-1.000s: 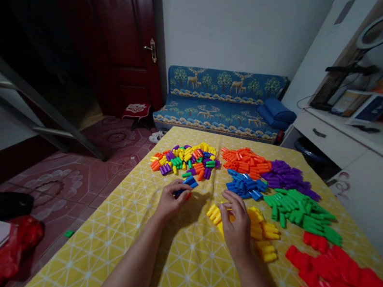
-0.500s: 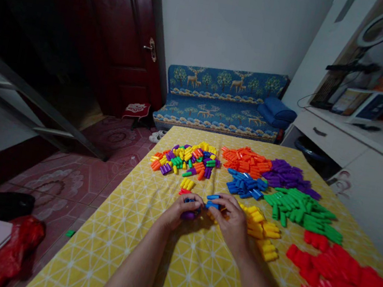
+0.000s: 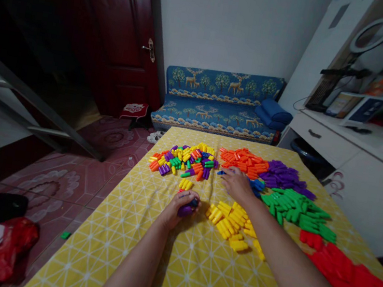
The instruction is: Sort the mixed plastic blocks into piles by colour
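My left hand (image 3: pixel 181 206) is curled around a purple plastic piece (image 3: pixel 185 210) and a darker blue one (image 3: pixel 194 203), holding them just above the yellow cloth. My right hand (image 3: pixel 238 183) reaches across to the pile of blue plastic pieces (image 3: pixel 257 186), covering much of it. At its fingertips shows a blue piece (image 3: pixel 222 172); the fingers partly hide it. Under the right forearm lies a pile of yellow pieces (image 3: pixel 230 218). Beyond my left hand are a small yellow piece (image 3: pixel 185 184) and a bit of red, with a mixed-colour pile (image 3: pixel 185 158) behind them.
Orange (image 3: pixel 243 161), purple (image 3: pixel 286 177), green (image 3: pixel 296 207) and red (image 3: pixel 349 273) piles run along the table's right side. A blue sofa (image 3: pixel 216 101) stands behind the table (image 3: pixel 115 248). White cabinets (image 3: pixel 372 183) are at right, a metal ladder frame (image 3: pixel 51 125) at left.
My right hand has moved forward from beside the left hand to the blue pile, uncovering the yellow pile. My left hand stays near its place, still holding its pieces.
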A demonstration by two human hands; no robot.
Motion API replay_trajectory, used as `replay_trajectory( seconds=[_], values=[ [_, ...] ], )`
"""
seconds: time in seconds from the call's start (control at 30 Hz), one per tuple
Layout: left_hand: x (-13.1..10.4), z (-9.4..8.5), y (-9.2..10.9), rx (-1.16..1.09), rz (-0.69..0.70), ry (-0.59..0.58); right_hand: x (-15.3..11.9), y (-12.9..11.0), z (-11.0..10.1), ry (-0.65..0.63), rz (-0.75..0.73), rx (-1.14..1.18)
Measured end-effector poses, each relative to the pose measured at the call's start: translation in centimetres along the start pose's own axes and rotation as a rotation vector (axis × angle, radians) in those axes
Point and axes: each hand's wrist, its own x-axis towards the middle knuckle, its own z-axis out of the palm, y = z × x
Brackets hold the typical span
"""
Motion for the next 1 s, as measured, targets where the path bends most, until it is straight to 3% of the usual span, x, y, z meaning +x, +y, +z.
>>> replay_trajectory(
  seconds=[0.2, 0.4, 0.6, 0.73, 0.8, 1.0],
  values=[
    [0.1, 0.4, 0.2, -0.147, -0.035, 0.067, -0.8, -3.1, -0.5, -0.141, -0.061, -0.031],
    [0.2, 0.4, 0.0, -0.212, -0.033, 0.072, -2.3, -8.4, -1.0, 0.034, -0.068, 0.353],
    [0.1, 0.4, -0.4, -0.186, -0.070, 0.049, -4.8, -12.1, 0.4, 0.050, -0.013, 0.532],
    [0.1, 0.3, -0.5, -0.170, -0.094, -0.047, -4.7, -10.9, 1.1, 0.119, 0.164, 0.651],
    [0.3, 0.1, -0.4, -0.172, -0.084, -0.072, -3.9, -8.9, 0.9, 0.189, 0.274, 0.654],
    [0.7, -0.2, -0.4, -0.189, -0.067, -0.025, -0.6, -1.5, 0.1, 0.350, 0.460, 0.339]
  ],
)
